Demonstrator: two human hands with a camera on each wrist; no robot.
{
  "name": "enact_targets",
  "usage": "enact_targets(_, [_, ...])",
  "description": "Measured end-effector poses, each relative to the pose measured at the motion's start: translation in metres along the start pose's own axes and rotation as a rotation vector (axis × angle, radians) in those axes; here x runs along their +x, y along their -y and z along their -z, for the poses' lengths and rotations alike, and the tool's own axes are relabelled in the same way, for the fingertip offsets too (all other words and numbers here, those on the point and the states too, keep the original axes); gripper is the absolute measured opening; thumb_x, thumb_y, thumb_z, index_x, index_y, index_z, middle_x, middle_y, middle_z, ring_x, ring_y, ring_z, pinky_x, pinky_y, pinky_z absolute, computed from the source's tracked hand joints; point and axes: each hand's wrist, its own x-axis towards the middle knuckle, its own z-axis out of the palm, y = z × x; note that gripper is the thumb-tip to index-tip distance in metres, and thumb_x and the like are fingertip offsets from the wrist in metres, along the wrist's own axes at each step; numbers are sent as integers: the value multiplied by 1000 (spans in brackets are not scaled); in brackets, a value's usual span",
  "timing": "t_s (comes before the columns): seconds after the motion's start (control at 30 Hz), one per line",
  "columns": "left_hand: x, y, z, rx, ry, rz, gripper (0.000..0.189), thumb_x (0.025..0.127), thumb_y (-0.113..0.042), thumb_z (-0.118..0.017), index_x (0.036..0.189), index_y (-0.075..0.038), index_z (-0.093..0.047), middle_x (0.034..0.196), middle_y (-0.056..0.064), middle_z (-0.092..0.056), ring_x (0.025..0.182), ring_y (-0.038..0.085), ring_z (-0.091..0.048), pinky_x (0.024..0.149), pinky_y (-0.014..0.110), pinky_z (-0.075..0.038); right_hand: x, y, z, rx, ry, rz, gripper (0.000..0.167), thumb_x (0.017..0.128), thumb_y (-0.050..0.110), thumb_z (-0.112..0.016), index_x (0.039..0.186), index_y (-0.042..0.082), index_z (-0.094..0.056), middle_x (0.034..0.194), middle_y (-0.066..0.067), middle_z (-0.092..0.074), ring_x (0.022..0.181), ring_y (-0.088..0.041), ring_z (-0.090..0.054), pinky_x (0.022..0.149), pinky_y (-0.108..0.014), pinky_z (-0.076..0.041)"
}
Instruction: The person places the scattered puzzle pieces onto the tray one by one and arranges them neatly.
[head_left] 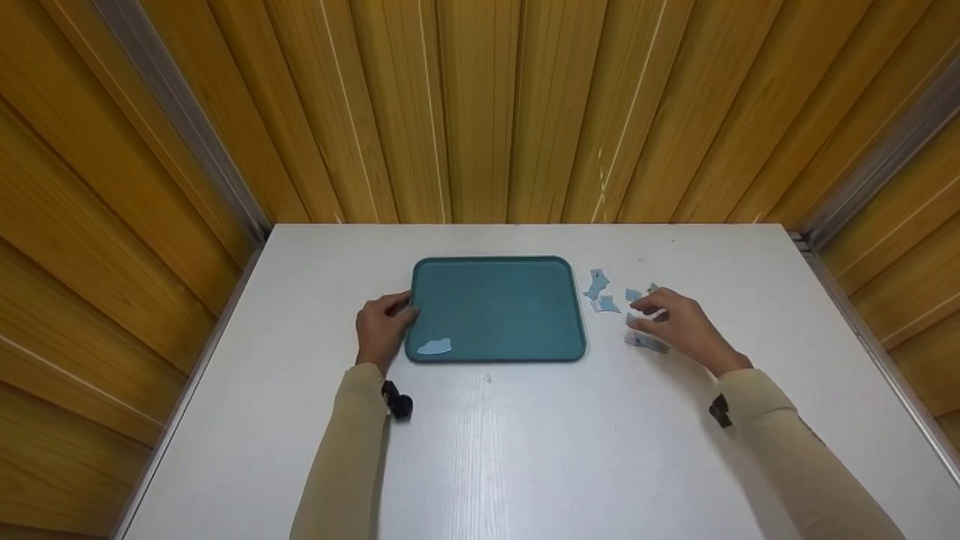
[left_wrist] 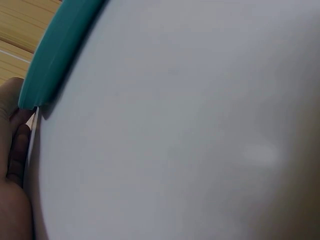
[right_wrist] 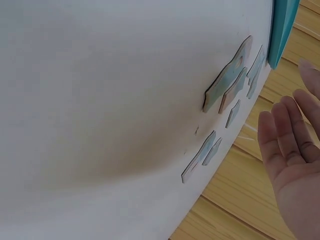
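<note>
A teal rectangular tray lies on the white table, one light-blue puzzle piece flat in its near left corner. My left hand holds the tray's left edge, thumb over the rim. The left wrist view catches only a corner of the tray beside that hand. To the tray's right, my right hand hovers over several thin, irregular light-blue pieces, partly hiding some. In the right wrist view the fingers of this hand are loosely bent and hold nothing; the pieces lie apart from it.
Two of the loose pieces, an upper one and a lower one, lie close to the tray's right edge. Yellow wood-grain panels rise behind the white table and at both sides.
</note>
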Motion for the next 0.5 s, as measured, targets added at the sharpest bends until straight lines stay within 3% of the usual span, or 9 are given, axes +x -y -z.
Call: enact_targets(0.5, [0, -2, 1, 17, 12, -1, 34, 94, -13, -80, 128, -11, -78, 123, 3, -76, 118, 20, -67, 103, 38, -53, -17, -21, 9, -11, 62, -74, 32, 98, 16, -78, 127, 3, -73, 124, -14, -67, 117, -36, -63, 102, -55, -54])
